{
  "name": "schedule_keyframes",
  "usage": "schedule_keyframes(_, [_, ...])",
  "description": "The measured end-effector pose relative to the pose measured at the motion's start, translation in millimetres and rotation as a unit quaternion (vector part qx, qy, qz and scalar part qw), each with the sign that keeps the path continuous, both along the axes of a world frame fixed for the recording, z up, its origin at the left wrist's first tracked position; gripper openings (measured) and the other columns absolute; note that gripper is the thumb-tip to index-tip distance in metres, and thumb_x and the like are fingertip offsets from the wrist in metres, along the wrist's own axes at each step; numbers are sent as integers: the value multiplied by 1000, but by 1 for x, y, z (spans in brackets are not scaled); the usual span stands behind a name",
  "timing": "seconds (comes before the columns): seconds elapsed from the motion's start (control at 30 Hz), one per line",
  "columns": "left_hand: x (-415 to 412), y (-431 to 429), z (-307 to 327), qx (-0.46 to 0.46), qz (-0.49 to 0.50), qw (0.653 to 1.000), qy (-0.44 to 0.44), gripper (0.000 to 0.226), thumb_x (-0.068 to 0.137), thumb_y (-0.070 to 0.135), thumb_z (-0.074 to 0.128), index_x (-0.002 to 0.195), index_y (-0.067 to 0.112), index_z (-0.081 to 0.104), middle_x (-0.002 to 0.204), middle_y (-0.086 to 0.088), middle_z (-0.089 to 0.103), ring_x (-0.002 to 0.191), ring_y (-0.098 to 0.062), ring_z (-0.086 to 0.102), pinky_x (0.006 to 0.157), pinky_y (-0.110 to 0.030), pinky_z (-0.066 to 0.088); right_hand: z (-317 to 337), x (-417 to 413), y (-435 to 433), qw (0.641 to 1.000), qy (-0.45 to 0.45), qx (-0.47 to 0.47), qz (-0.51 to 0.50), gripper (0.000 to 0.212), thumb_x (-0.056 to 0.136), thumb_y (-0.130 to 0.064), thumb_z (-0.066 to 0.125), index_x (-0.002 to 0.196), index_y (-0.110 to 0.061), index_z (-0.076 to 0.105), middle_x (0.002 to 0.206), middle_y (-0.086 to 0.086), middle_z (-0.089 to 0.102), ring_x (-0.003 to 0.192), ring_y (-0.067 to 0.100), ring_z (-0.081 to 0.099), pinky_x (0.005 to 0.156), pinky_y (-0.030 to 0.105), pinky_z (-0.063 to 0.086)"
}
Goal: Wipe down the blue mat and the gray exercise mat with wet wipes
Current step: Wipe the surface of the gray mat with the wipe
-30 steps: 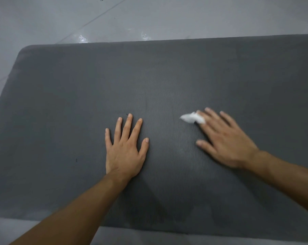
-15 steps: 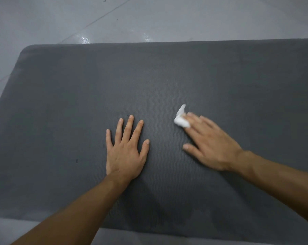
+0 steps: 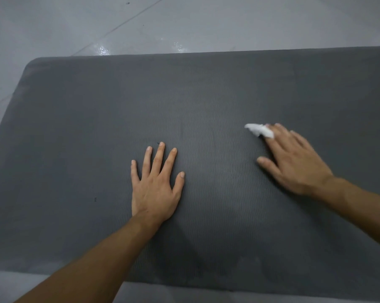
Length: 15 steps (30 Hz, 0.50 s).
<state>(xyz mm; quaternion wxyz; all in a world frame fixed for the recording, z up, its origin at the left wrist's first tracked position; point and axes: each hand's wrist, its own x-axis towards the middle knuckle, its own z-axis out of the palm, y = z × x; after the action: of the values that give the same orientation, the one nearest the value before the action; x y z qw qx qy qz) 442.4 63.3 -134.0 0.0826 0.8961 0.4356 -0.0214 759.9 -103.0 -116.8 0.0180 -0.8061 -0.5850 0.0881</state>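
Note:
The gray exercise mat (image 3: 97, 119) lies flat across almost the whole view, with a fine wavy texture. My left hand (image 3: 156, 184) rests palm down on its middle, fingers straight and spread. To the right, my right hand (image 3: 294, 160) lies flat on the mat with straight fingers pressing a small crumpled white wet wipe (image 3: 259, 129) under its fingertips. Part of the wipe sticks out to the left of the fingers. No blue mat is in view.
Pale gray tiled floor (image 3: 141, 25) runs beyond the mat's far edge and past its rounded left corner. A strip of floor also shows along the near edge at the bottom. A small dark speck (image 3: 95, 199) sits on the mat left of my left hand.
My right hand slid the wipe left toward my left hand, then back out to the right. My left hand stayed planted on the mat.

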Motion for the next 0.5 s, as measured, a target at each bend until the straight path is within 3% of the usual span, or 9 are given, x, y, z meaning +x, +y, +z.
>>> schedule_keyframes(0.1, [0, 0, -1, 1, 1, 1000, 0, 68, 102, 64, 12, 165, 38, 10, 174, 8, 0, 160, -17, -9, 127, -59, 2, 0, 39, 1, 996, 10, -5, -85, 79, 99, -69, 16, 165, -26, 9, 170, 5, 23, 159, 24, 15, 128, 44, 15])
schedule_keyframes(0.2, [0, 0, -1, -1, -1, 1000, -3, 68, 102, 64, 12, 165, 38, 10, 174, 8, 0, 160, -18, -8, 127, -59, 1, -1, 43, 0, 995, 43, -7, -87, 84, 98, -74, 15, 166, -26, 7, 170, 7, 22, 158, 26, 15, 128, 47, 17])
schedule_keyframes(0.4, [0, 0, 0, -4, -3, 1000, 0, 68, 102, 64, 10, 165, 38, 9, 174, 8, -2, 160, -17, -10, 127, -59, 1, 7, -55, -38, 984, 83, -20, 155, 95, 96, -82, 31, 167, -24, 7, 173, 5, 15, 161, 22, 5, 128, 42, 12])
schedule_keyframes(0.5, [1, -1, 1, -4, 3, 1000, 1, 69, 101, 64, 11, 165, 38, 9, 174, 8, -1, 160, -17, -9, 127, -59, 0, 4, -111, -66, 963, 86, -16, 253, 97, 96, -82, 36, 166, -16, 20, 174, 3, 10, 161, 23, 6, 127, 42, 13])
